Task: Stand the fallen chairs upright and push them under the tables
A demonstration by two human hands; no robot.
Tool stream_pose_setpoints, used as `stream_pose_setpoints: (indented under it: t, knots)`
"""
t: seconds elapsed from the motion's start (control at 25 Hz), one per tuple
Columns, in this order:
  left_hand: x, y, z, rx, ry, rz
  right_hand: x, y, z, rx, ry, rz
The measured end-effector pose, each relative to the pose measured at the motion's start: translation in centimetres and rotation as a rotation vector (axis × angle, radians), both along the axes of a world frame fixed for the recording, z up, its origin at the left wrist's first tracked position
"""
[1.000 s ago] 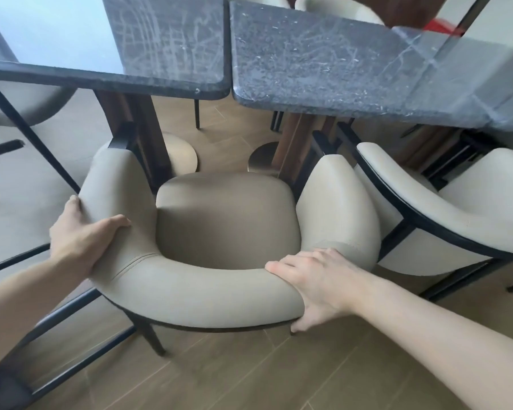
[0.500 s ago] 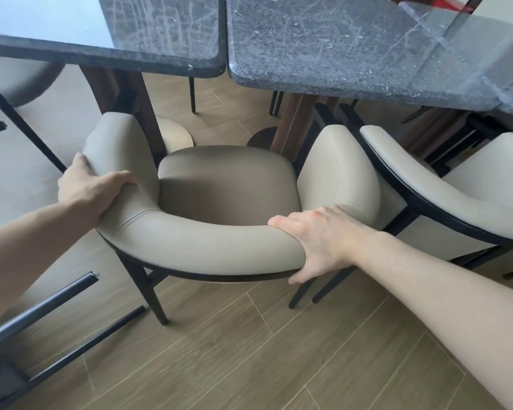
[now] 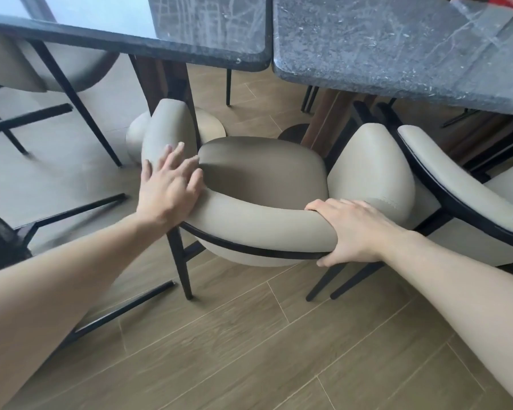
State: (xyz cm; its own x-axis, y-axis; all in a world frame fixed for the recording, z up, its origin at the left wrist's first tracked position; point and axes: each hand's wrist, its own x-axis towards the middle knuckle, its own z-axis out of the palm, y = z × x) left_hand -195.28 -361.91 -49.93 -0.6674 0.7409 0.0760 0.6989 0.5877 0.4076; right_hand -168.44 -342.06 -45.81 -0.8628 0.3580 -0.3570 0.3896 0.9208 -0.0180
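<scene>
No readable text, label, brand, number or sign on anything in view.

The chair (image 3: 261, 173) wears smooth matt beige leather on black metal legs; tables (image 3: 382, 48) are glossy speckled stone.

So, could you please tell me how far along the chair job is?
Done: the beige padded chair stands upright at the dark marble tables. In hand: right hand grips its backrest, left hand rests open on it. Left: its seat is not yet under; black chair legs lie bottom left.
</scene>
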Motion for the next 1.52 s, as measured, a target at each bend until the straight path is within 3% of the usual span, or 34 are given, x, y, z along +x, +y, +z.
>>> stream_pose_setpoints:
  t: [0.12,0.2,0.32,0.64,1.0,1.12,1.2,1.32,1.52]
  knots:
    - [5.1,-3.2,0.4,-0.077,0.093,-0.284,0.2,-2.8,-0.1,0.067,0.015,-0.154]
    - [7.5,-3.8,0.3,-0.071,0.216,-0.487,0.2,-5.0,-0.5,0.045,0.125,-0.239]
    - [8.0,-2.1,0.1,-0.166,0.44,-0.637,-0.1,-6.7,-1.2,0.028,0.243,-0.119]
    - [6.2,1.9,0.5,-0.24,0.391,-0.661,-2.3,-4.4,-2.3,0.238,0.184,0.04]
    - [7.2,1.7,1.5,-0.283,0.297,-0.56,-2.7,-5.1,-1.7,0.187,0.164,-0.051]
    - [10.2,0.9,3.4,-0.324,0.162,-0.434,-3.3,-5.7,0.7,-0.048,0.085,-0.211]
    - [11.7,0.2,5.0,-0.191,-0.075,-0.371,-3.9,-6.2,2.9,-0.197,0.045,-0.293]
    - [12.2,-3.1,7.7,0.118,-0.41,-0.201,-5.0,-8.6,6.3,-0.344,0.175,-0.337]
    - [11.9,-11.6,13.2,0.401,-0.605,0.069,-6.8,-14.7,12.6,-0.472,0.413,-0.262]
